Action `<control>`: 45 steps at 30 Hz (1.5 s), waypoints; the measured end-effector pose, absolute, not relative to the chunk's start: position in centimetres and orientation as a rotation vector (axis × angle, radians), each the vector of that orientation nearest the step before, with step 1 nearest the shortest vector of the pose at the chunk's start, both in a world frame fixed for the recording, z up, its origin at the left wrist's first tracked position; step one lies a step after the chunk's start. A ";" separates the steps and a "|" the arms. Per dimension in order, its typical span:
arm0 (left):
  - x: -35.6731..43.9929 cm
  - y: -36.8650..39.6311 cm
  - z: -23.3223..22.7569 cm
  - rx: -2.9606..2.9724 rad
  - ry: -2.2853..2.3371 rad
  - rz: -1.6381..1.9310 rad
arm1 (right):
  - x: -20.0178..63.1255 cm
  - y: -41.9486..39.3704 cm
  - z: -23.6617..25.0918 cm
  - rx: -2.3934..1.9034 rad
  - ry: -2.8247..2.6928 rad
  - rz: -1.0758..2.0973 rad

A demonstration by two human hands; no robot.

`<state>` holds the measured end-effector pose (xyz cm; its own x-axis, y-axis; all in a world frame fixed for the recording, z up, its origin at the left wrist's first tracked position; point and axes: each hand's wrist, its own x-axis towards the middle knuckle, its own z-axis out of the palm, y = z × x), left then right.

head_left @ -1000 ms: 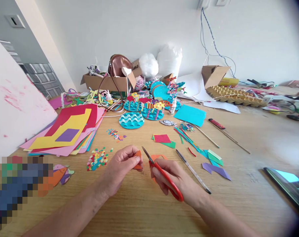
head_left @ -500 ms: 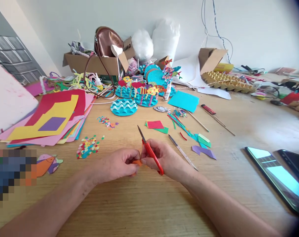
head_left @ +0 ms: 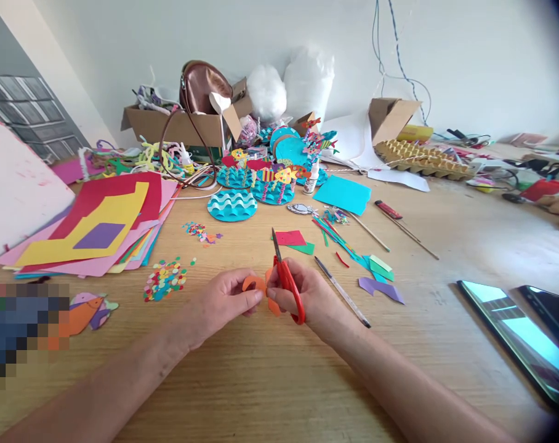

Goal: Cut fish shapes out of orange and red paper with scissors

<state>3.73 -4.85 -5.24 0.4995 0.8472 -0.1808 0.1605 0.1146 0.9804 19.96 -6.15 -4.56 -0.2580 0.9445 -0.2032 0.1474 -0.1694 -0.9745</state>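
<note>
Both hands point(head_left: 279, 298) apparently higher, orange paper point(head_left: 256, 286) unfolded.

Wooden table point(head_left: 270, 381), coloured paper sheets point(head_left: 95, 227), confetti pile point(head_left: 165, 280), phone point(head_left: 514, 332)

I see red-handled scissors point(head_left: 286, 280) against an orange paper scrap point(head_left: 256, 284) on the pale wood-grain table point(head_left: 270, 381). Farther back lie a teal disc with wavy white-edged stripes point(head_left: 232, 203), multicoloured confetti dots point(head_left: 165, 280), and a yellow sheet point(head_left: 90, 227) bearing a purple diamond point(head_left: 99, 235).
</note>
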 end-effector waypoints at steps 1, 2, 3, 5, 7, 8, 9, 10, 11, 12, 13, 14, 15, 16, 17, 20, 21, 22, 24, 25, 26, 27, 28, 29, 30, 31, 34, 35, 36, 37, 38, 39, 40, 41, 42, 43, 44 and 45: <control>3.8 -4.9 -5.3 1.389 0.957 0.653 | 20.0 -6.2 -4.6 -1.295 -1.416 1.506; 3.8 -4.9 -5.3 1.379 0.958 0.675 | 20.0 -6.2 -4.5 -1.285 -1.424 1.511; 3.8 -4.9 -5.3 1.358 0.959 0.705 | 20.1 -6.3 -4.5 -1.280 -1.442 1.506; 3.7 -4.8 -5.3 1.282 0.965 0.794 | 20.2 -6.3 -4.2 -1.301 -1.510 1.459; 3.6 -4.8 -5.3 1.189 0.971 0.894 | 20.4 -6.4 -4.1 -1.341 -1.602 1.397; 3.5 -4.8 -5.3 1.143 0.971 0.939 | 20.4 -6.4 -4.2 -1.349 -1.648 1.392; 3.5 -4.7 -5.3 1.101 0.964 0.981 | 20.4 -6.5 -4.3 -1.349 -1.684 1.380; 3.5 -4.7 -5.3 1.067 0.952 1.019 | 20.3 -6.6 -4.4 -1.329 -1.723 1.367; 3.5 -4.7 -5.4 1.041 0.938 1.054 | 20.2 -6.6 -4.6 -1.319 -1.748 1.348; 3.5 -4.7 -5.4 1.018 0.923 1.086 | 20.1 -6.7 -4.7 -1.318 -1.777 1.343; 3.6 -4.8 -5.4 1.001 0.909 1.115 | 20.0 -6.8 -4.8 -1.315 -1.802 1.331; 3.6 -4.8 -5.4 0.987 0.899 1.136 | 19.9 -6.9 -4.8 -1.313 -1.819 1.327; 3.6 -4.8 -5.4 0.977 0.894 1.148 | 19.8 -6.9 -4.8 -1.318 -1.832 1.318; 3.6 -4.8 -5.4 0.973 0.892 1.152 | 19.8 -7.0 -4.8 -1.327 -1.842 1.313; 3.6 -4.8 -5.4 0.973 0.890 1.147 | 19.7 -7.0 -4.7 -1.335 -1.852 1.307; 3.6 -4.9 -5.2 0.981 0.881 1.114 | 19.7 -7.1 -4.5 -1.363 -1.875 1.284; 3.6 -4.9 -5.2 0.980 0.879 1.104 | 19.7 -7.1 -4.4 -1.370 -1.879 1.277; 3.6 -4.9 -5.2 0.976 0.879 1.097 | 19.7 -7.1 -4.4 -1.376 -1.880 1.272; 3.6 -4.8 -5.1 0.966 0.884 1.090 | 19.7 -7.1 -4.5 -1.382 -1.877 1.267; 3.6 -4.8 -5.1 0.962 0.886 1.089 | 19.7 -7.1 -4.5 -1.380 -1.877 1.270; 3.6 -4.8 -5.1 0.960 0.887 1.088 | 19.6 -7.1 -4.5 -1.379 -1.876 1.275; 3.6 -4.8 -5.1 0.959 0.887 1.086 | 19.6 -7.1 -4.5 -1.379 -1.873 1.282; 3.6 -4.8 -5.1 0.958 0.884 1.082 | 19.6 -7.1 -4.4 -1.381 -1.871 1.289; 3.6 -4.8 -5.1 0.958 0.881 1.079 | 19.6 -7.1 -4.4 -1.385 -1.870 1.295; 3.6 -4.8 -5.0 0.958 0.878 1.077 | 19.6 -7.1 -4.4 -1.390 -1.870 1.297; 3.6 -4.8 -5.0 0.958 0.875 1.076 | 19.6 -7.1 -4.3 -1.395 -1.871 1.296; 3.7 -4.8 -4.9 0.956 0.867 1.078 | 19.7 -7.0 -4.3 -1.395 -1.877 1.289; 3.7 -4.8 -4.9 0.958 0.866 1.076 | 19.7 -7.0 -4.4 -1.393 -1.880 1.284; 3.7 -4.8 -4.9 0.960 0.865 1.075 | 19.7 -7.0 -4.4 -1.391 -1.883 1.281; 3.7 -4.8 -4.9 0.963 0.866 1.073 | 19.7 -7.0 -4.4 -1.391 -1.885 1.276; 3.7 -4.8 -4.9 0.964 0.868 1.071 | 19.7 -7.1 -4.4 -1.391 -1.888 1.270; 3.7 -4.8 -4.9 0.965 0.869 1.070 | 19.7 -7.1 -4.5 -1.388 -1.892 1.265; 3.7 -4.8 -4.9 0.964 0.872 1.071 | 19.7 -7.1 -4.5 -1.384 -1.894 1.259; 3.7 -4.8 -4.9 0.962 0.874 1.070 | 19.7 -7.1 -4.5 -1.380 -1.896 1.253; 3.7 -4.9 -5.0 0.960 0.876 1.072 | 19.7 -7.1 -4.5 -1.378 -1.899 1.245; 3.7 -4.9 -5.0 0.958 0.876 1.072 | 19.7 -7.1 -4.5 -1.376 -1.901 1.237; 3.6 -4.9 -5.0 0.957 0.876 1.073 | 19.7 -7.1 -4.5 -1.375 -1.905 1.231; 3.6 -4.8 -5.0 0.957 0.875 1.072 | 19.8 -7.1 -4.5 -1.376 -1.909 1.224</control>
<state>3.63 -4.85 -5.00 0.2481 0.9620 -0.1139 -0.3039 0.1890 0.9338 19.75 -7.09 -4.54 -0.3762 0.9196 -0.1130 0.4863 0.0921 -0.8689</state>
